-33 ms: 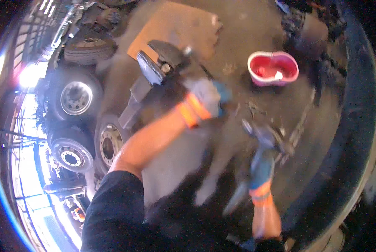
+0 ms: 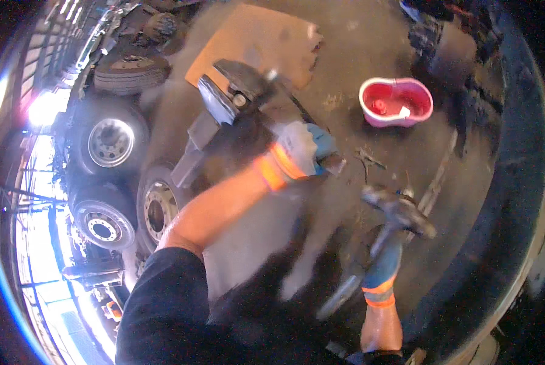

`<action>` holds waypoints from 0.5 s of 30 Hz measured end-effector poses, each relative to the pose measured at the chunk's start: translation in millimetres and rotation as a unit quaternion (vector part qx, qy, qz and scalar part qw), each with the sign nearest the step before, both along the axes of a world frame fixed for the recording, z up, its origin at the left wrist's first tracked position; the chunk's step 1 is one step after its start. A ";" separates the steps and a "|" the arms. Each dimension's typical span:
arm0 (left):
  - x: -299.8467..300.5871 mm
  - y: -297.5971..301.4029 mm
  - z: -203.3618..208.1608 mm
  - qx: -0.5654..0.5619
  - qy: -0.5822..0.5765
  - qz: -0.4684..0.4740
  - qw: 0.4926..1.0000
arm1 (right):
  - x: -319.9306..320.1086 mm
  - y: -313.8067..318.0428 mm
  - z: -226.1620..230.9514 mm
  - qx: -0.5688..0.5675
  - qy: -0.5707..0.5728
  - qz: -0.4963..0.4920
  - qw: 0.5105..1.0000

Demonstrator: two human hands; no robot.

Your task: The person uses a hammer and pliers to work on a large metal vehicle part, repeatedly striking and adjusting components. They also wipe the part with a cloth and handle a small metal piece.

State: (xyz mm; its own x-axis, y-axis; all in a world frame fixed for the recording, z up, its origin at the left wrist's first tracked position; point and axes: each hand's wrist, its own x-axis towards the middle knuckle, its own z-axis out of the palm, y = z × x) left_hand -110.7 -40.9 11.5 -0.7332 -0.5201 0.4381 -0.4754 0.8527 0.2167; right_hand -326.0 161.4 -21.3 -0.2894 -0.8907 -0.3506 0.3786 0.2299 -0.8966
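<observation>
My right hand (image 2: 383,266), in a blue and grey glove with an orange cuff, is closed round the handle of a hammer (image 2: 400,213). Its heavy metal head sits beyond my fist, and the pale handle end sticks out toward my body. My left hand (image 2: 303,149), gloved alike, is wrapped round a metal bar (image 2: 333,163) whose blunt end pokes out on the right; the rest is hidden in the fist. Just beyond this hand stands a bench vise (image 2: 239,91) with its jaws apart. The hammer head is apart from the bar.
A pink tub (image 2: 396,102) with a few small things inside stands at the far right. Brown cardboard (image 2: 266,39) lies behind the vise. Truck wheels (image 2: 111,142) stand on the left. Tools (image 2: 370,161) lie on the ground past the hammer. A large dark curved edge (image 2: 497,243) borders the right.
The hammer head has shifted slightly to the right and down, with my right hand turning a little. My left hand stays nearly in place, and the bar's end shows more clearly.
</observation>
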 end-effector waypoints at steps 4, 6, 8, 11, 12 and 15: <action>-22.0 26.3 -27.2 0.066 -0.072 -0.003 0.995 | -45.7 47.7 -23.8 0.072 -0.150 -0.168 0.972; -29.7 46.5 -35.0 0.054 -0.071 -0.004 0.996 | -63.3 58.8 -44.8 0.095 -0.162 -0.244 0.951; -32.3 63.1 -44.0 0.065 -0.073 0.007 0.995 | -73.4 78.4 -81.6 0.097 -0.007 -0.207 0.973; -14.8 67.6 -50.5 0.091 -0.109 -0.064 0.988 | -59.5 104.1 -141.1 0.147 0.118 -0.274 0.943; -8.4 70.9 -47.7 0.111 -0.121 -0.074 0.984 | -56.7 114.9 -165.0 0.170 0.133 -0.271 0.938; 11.1 72.1 -43.5 0.062 -0.169 -0.095 0.979 | -56.9 157.7 -213.0 0.266 0.113 -0.148 0.946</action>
State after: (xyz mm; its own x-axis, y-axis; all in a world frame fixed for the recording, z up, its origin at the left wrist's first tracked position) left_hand -99.6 31.2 -32.0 -0.9145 -0.3932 0.0955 -0.3724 0.9101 0.1816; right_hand -382.9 319.1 -234.2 -0.6191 -0.4738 -0.6263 0.3093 0.5859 -0.7490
